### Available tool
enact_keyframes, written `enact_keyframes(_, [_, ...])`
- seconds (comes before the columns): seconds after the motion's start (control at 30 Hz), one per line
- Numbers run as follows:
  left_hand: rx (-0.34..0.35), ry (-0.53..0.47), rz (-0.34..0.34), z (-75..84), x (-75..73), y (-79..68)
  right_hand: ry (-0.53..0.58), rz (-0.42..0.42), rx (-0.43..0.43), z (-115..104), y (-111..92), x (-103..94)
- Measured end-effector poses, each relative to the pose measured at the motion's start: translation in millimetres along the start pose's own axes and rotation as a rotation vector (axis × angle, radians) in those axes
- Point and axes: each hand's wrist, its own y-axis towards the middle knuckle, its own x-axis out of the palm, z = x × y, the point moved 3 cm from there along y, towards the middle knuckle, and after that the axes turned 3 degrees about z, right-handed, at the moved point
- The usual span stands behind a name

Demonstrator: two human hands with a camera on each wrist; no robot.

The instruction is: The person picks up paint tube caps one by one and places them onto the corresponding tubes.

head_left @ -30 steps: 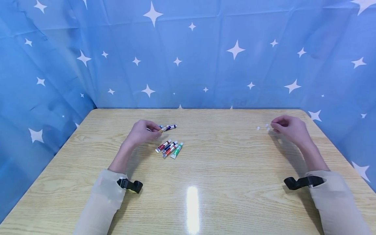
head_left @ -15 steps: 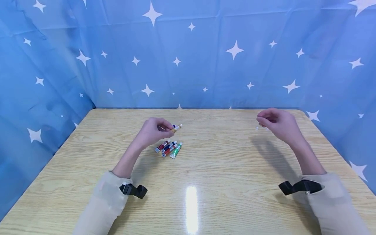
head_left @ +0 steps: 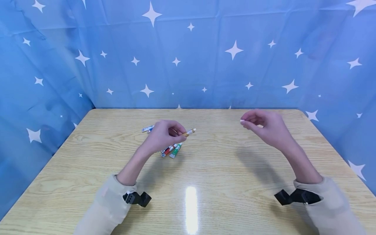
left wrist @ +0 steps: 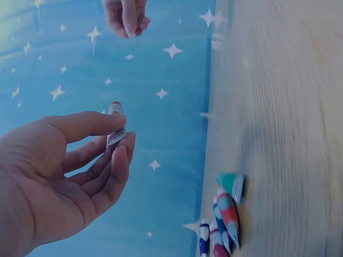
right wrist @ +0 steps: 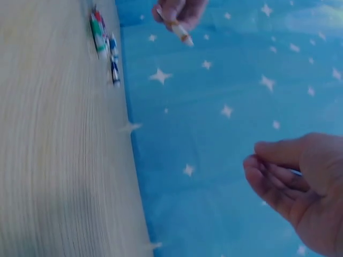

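loose tubes [head_left: 176, 150] on table [head_left: 223, 195] | held tube [head_left: 190, 132] in left hand [head_left: 165, 133], left of right hand [head_left: 268, 128] | backdrop [head_left: 202, 62] behind table

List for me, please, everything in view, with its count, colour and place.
ochre tube: one, ochre and white, in left hand
small white piece: apparently one, white, held by right hand
near tubes: four, green, orange-red, blue, dark red, close together on table
farther tubes: at least two, blue and white, partly behind left hand in head view
loose white pieces: at least two, white, on table, blurred
light streak: one, white, reflected in table
table: one, pale wood, below hands
backdrop: one, blue with white stars, behind table
wrist cameras: two, black, at wrists
sleeves: two, cream, on forearms
left hand: one, above table
right hand: one, above table
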Motion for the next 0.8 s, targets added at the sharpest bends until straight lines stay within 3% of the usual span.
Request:
enact_keyframes(0.13, [0.044, -0.013, -0.008, 12.9, 5.5, -3.7, 0.029, -0.017, -0.105, -29.7, -3.2, 6.1])
enact_keyframes(0.3, [0.1, -0.017, -0.01, 27.2, 12.7, -7.9, 0.072, -0.049, -0.167, -74.4, -8.1, 10.7])
enact_keyframes(0.8, [0.253, -0.014, -0.074, 52.9, 26.9, -19.0, 0.212, -0.073, -0.242, -101.2, -17.1, 21.3])
